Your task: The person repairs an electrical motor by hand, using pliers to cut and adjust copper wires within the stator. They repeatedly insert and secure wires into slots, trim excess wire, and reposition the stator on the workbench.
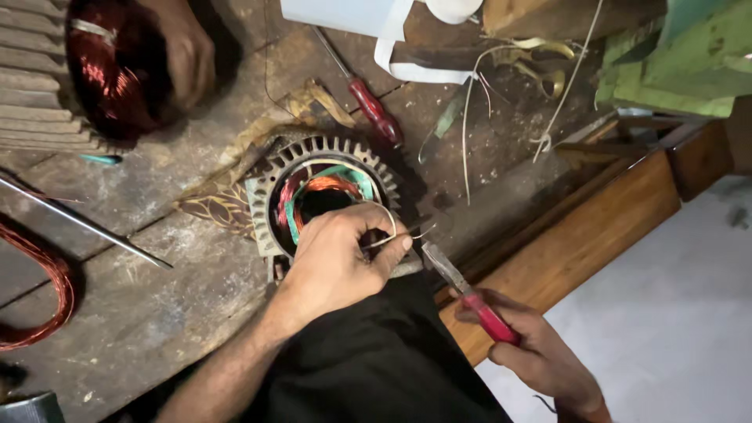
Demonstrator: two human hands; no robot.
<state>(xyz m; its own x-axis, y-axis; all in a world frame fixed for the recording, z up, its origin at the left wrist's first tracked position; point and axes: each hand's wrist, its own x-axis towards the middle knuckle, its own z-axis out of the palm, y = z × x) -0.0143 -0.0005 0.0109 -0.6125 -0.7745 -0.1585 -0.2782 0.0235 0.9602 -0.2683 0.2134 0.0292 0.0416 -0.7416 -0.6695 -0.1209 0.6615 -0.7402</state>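
While my left hand (341, 258) sat on the front rim of the round grey ribbed metal stator housing (270, 184), its thumb and forefinger were pinched together on a thin pale wire lead (389, 237). That lead came up out of the housing and poked out rightward past my fingertips. My wrist was bent over the bore, forearm running in from lower left across my black cloth (376, 360).

My right hand (540, 356) was lower right, off the bench edge, closed around the red grips of a pair of slim steel pliers (462, 286). Tool's long axis ran from lower right up to upper left. Nose pointed straight at the wire end, just short of it; whether the tips were touching, I couldn't tell. So the wire lay up-left of the right hand and right at the left fingertips. The left hand was the nearer one by far.

Inside the housing: copper-red coil windings (325, 186) with green insulation strips (345, 172) around the bore.

Further out on the worn wooden bench (157, 313): a red-handled screwdriver (372, 106) lying diagonally behind the housing, a thin steel rod (86, 227) to the left, a loose loop of copper wire (51, 294) at the left edge. Another person's hand (184, 51) rested on a second dark red wound coil (110, 70) at top left, well apart from mine.
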